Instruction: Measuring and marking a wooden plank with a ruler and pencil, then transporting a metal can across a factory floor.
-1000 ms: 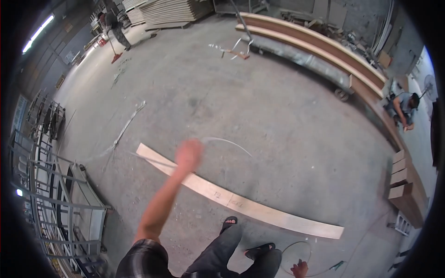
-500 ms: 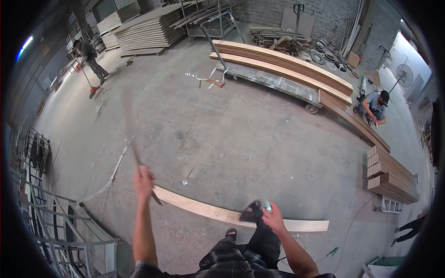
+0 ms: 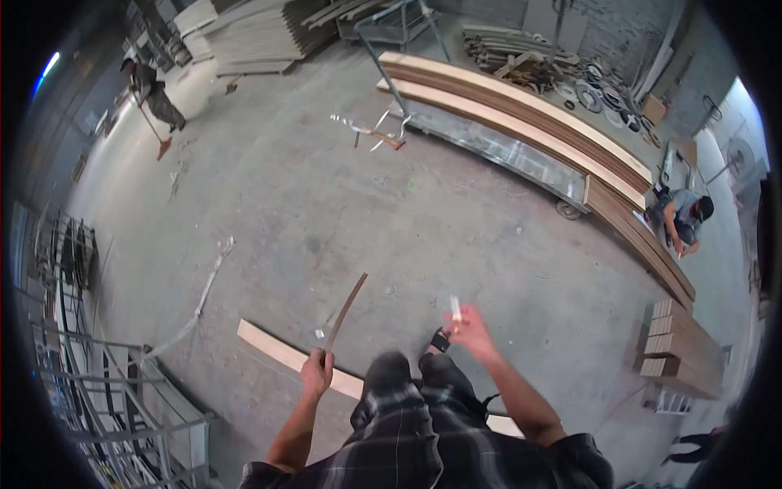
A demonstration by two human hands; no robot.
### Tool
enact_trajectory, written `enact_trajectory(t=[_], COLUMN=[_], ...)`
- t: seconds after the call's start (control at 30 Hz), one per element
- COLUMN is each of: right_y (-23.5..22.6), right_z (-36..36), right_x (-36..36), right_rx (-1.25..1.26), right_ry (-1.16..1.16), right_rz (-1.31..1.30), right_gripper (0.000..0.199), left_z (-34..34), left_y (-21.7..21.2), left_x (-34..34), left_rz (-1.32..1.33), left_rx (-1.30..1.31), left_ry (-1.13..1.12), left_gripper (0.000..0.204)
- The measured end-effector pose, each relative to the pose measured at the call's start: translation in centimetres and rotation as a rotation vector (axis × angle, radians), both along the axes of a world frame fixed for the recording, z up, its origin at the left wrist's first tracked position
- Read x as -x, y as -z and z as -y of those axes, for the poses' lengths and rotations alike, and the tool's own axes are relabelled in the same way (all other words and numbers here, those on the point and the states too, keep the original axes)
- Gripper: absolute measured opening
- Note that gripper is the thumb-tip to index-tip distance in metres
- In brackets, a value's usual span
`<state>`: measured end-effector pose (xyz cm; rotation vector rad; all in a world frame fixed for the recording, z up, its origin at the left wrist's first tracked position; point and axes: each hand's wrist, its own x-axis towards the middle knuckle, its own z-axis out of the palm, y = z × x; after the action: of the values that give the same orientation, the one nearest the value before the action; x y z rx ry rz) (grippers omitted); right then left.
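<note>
My left hand [image 3: 317, 372] is closed around the lower end of a narrow brown wooden strip [image 3: 348, 308], which slants up and away to the right. In my right hand [image 3: 475, 334], a small pale object [image 3: 455, 307] sticks up from the fingers; it is too blurred to name. On the floor, a long pale wooden board [image 3: 281, 350] passes beneath my left hand. My legs and shirt hide its middle part, and a bit of its other end shows beside my right forearm.
Long boards lie stacked on a metal cart [image 3: 489, 143] ahead right. Bundled brown planks [image 3: 684, 350] stand at the right, near a crouching person [image 3: 683, 220]. Metal frames [image 3: 122, 391] line the left. Farther off, a person [image 3: 155, 94] holds a broom [image 3: 164, 148].
My left hand has moved right and nearer with the strip, which now tilts right. My right hand has risen away from the board. My body has moved forward over the board.
</note>
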<state>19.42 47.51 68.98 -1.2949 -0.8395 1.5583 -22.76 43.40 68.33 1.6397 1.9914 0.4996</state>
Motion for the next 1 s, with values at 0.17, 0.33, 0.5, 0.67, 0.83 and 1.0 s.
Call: enact_trajectory(t=[0.17,0.33,0.5,0.67,0.83,1.0], right_y=[1.7,10.9,12.5,13.7,13.2,14.8], right_z=[-12.2,-15.6,-15.4,-27.9,-51.6,-71.4], right_x=[-6.8,-14.1,-18.7,-22.6,-14.3,-8.8], right_rx=[0.077,0.495,0.67,0.419,0.163,0.295], right_ry=[0.083,0.092,0.165,-0.688,0.114,0.179], right_rz=[0.163,0.725,1.015,1.705,0.856,0.405], right_gripper=[0.013,0.012,0.011,0.031,0.018,0.018], left_z=[-2.8,-4.9,-13.5,-28.5,-35.3,-42.5], left_y=[4.8,14.0,14.8,13.1,11.4,9.2], left_x=[-1.2,0.3,-0.5,0.3,3.0,4.2], left_rz=[0.102,0.162,0.025,0.331,0.267,0.058], left_rx=[-0.025,0.496,0.723,0.453,0.531,0.703], left_ry=[-0.113,-0.232,-0.201,-0.22,-0.362,-0.447], left_gripper=[0.032,0.031,0.041,0.031,0.037,0.037])
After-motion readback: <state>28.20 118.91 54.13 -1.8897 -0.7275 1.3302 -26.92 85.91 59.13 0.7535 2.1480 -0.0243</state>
